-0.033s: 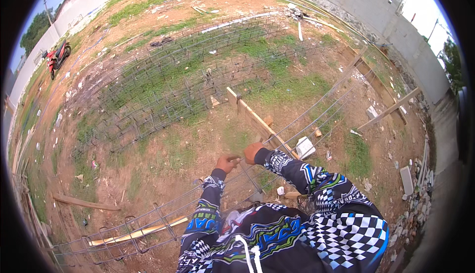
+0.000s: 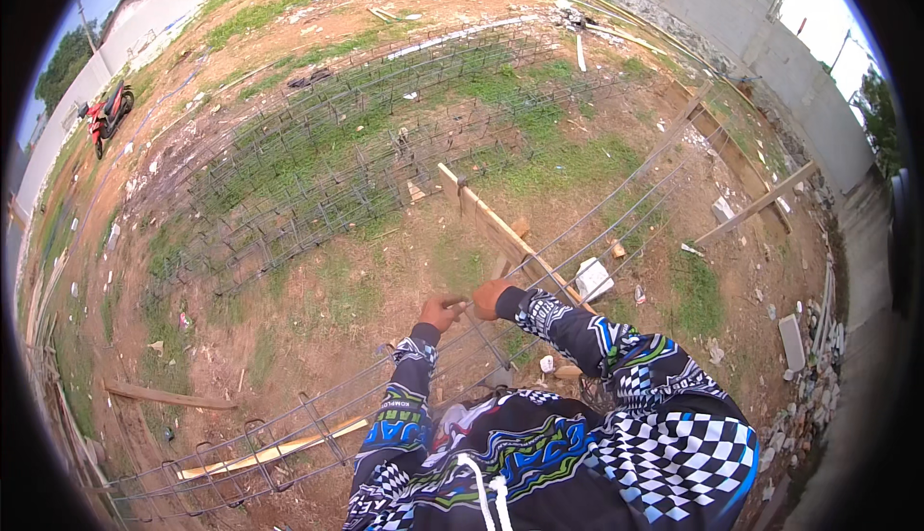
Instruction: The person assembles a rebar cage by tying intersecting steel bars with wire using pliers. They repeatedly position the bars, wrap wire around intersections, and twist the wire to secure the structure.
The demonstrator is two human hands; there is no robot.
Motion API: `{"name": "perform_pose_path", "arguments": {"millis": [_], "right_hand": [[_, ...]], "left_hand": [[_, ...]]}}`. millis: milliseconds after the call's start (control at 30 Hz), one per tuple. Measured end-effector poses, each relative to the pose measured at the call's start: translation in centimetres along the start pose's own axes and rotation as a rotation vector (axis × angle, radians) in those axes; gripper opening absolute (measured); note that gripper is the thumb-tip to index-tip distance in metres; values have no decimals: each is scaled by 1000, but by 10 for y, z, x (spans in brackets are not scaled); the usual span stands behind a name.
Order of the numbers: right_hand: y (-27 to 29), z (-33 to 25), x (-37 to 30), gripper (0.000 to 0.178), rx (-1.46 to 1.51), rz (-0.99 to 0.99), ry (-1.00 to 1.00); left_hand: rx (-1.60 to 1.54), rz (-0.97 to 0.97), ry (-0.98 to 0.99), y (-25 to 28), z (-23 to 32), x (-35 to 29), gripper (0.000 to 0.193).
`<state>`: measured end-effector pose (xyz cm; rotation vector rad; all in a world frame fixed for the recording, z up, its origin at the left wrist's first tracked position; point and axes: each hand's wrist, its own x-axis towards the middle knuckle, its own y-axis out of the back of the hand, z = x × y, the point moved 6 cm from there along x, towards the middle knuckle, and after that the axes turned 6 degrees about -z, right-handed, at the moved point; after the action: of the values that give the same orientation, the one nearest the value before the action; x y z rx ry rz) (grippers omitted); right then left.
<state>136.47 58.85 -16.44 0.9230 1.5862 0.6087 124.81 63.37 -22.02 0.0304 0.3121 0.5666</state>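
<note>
A long rebar cage [image 2: 313, 424] of thin bars and square stirrups runs from the lower left, past my body, towards the upper right. At its far side my two hands almost meet. My left hand [image 2: 443, 312] has its fingers drawn together and pointing at the right one. My right hand [image 2: 489, 299] is curled closed just beside it, over the bars. Whatever lies between the fingers is too small to make out. A square stirrup [image 2: 491, 346] crosses the bars just below my right hand.
A wooden plank on edge [image 2: 505, 233] stands under the bars. More rebar cages [image 2: 318, 184] lie on the grass beyond. A white block [image 2: 594, 280] sits right of the plank, and a timber crosspiece [image 2: 756, 206] is farther right. A red motorbike [image 2: 111, 119] is parked far left.
My left hand has shifted very slightly upward and its fingers have turned a little. My right hand stays almost where it was.
</note>
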Motion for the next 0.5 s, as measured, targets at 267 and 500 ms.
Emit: {"name": "perform_pose_path", "arguments": {"millis": [267, 500], "right_hand": [[-6, 26, 4, 37, 1116, 187, -141], [47, 177, -152, 47, 1105, 707, -197]], "left_hand": [[477, 55, -63, -4, 30, 3, 37], [93, 123, 35, 0, 7, 26, 54]]}}
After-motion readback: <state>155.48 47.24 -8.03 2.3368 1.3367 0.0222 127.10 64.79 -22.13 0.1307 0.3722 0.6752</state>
